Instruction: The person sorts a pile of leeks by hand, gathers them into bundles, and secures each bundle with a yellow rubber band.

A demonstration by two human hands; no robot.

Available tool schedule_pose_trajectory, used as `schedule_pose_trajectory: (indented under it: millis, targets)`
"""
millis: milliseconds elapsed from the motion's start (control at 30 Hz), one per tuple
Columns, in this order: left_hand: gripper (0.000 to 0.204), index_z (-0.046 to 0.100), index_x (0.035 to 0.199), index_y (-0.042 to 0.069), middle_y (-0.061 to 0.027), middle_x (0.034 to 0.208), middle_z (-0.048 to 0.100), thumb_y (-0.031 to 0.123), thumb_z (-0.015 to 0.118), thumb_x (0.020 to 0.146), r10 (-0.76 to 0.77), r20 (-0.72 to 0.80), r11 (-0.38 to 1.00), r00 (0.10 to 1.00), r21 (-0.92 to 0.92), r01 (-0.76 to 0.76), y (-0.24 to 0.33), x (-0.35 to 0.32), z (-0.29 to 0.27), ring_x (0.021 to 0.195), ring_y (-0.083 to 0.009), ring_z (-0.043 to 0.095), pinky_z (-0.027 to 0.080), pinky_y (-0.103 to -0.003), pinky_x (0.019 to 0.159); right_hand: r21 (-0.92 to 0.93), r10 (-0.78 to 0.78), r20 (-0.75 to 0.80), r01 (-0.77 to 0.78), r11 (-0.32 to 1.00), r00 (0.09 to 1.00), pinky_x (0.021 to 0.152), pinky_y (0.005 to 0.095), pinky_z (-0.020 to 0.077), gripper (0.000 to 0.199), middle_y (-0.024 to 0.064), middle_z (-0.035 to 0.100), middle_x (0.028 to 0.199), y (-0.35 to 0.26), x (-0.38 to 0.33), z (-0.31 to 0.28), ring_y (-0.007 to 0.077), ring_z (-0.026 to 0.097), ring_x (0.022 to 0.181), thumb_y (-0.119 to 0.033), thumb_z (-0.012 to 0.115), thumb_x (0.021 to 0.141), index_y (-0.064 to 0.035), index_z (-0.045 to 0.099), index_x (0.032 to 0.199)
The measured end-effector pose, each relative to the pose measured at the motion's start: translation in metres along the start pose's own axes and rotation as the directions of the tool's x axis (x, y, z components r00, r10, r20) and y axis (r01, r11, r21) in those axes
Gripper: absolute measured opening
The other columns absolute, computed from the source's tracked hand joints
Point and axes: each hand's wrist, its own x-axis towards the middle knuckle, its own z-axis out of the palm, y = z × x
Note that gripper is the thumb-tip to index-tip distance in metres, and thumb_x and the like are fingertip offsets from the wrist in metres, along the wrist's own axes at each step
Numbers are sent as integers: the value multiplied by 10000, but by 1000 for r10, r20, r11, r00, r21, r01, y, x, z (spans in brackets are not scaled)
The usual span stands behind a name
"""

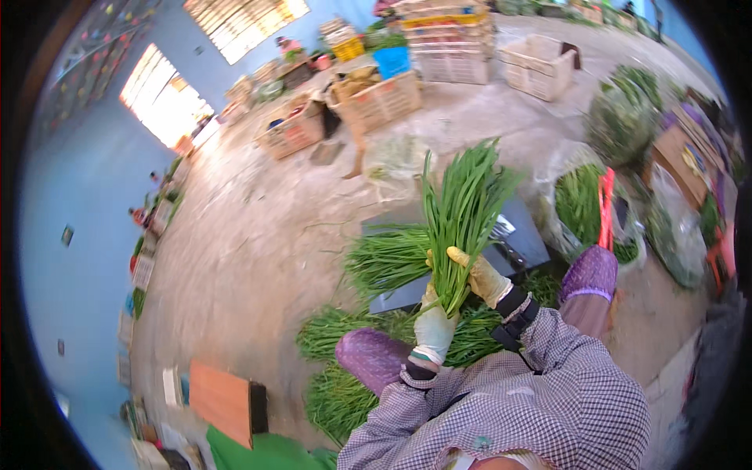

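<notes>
Workroom floor (227,258), with a long-leaved green bunch (468,196) held in two gloved hands

The room has a pale, stained floor and blue walls (86,188). Nearest is the person's checked garment (509,407), then the purple-covered left knee (372,356) and right knee (589,274).

Between the knees, the left hand (435,327) is closed around the lower ends of the green bunch. The right hand (487,280) curls firmly round the stems a little higher up, from the right side, its thumb lying along them. The bunch is over a grey board (529,227), its leaves fanning out away from the person.

A second bunch (388,254) lies across the board's left part; a bladed tool (513,254) with a dark handle lies on the right part. Loose leaf piles (341,403) spread around the left knee, with an orange-brown box (219,399) and a green sheet (266,453) farther left.

Just beyond the right knee, an open clear bag (551,205) holds more greens beside a red-pink strap (606,207). Past it sits a fuller bag (623,129).

Farther off are crumpled clear plastic (395,160), a crate (388,103) with a blue tub (392,63), a pale crate (526,74) and a tall crate stack (450,63). A barred window (247,23) glows in the far wall.
</notes>
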Motion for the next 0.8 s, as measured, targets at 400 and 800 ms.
schedule_pose_trajectory:
  millis: [400,800]
  targets:
    - [700,449,1440,-37,-124,1273,641,196,826,899,511,137,583,849,-781,-224,79,115,-29,1059,-238,634,541,-375,917,-437,-160,4,146,887,987,924,336,515,534,29,670,1231,-89,-49,-68,134,598,1091,-267,802,911,-46,617,1360]
    - [428,613,1322,40,-43,1219,671,77,772,927,557,-152,164,817,-944,-287,215,288,-46,1057,-186,669,597,-343,911,-791,-272,321,415,450,907,994,334,527,755,105,677,1297,-257,103,-111,187,627,1144,-303,904,812,-20,532,1406]
